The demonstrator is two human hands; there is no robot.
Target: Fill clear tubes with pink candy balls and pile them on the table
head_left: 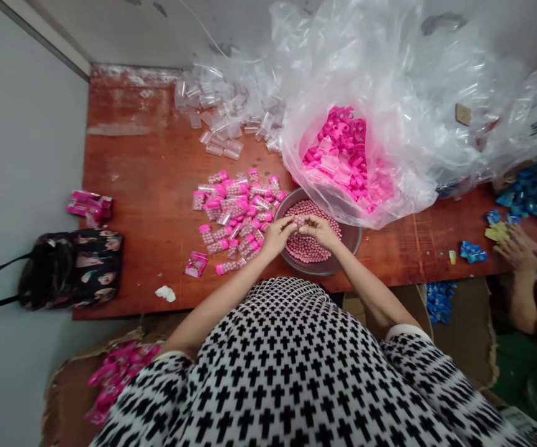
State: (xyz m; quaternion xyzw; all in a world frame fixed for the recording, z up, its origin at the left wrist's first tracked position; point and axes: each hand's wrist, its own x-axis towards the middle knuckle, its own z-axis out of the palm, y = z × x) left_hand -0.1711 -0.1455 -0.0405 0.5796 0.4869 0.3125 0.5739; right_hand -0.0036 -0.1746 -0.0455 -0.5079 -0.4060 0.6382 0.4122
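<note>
Cross-patterned shirt (268, 366), on the near side of a grey bowl (354, 241) holding pink beads (308, 249). Over that bowl I see the left hand (275, 238) and right hand (321, 232) meeting, fingertips pinched on a small pinkish thing (298, 220), too blurred to name. Pink-capped bottles (235, 205) lie left of the bowl; a plastic bag (396, 124) overhangs its far edge.

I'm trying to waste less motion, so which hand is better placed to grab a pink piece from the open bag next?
Probably your right hand: it's nearer the bag, which lies ahead and to the right. Your left hand is nearer the pink-capped containers. Both are close together over the bowl.
</note>
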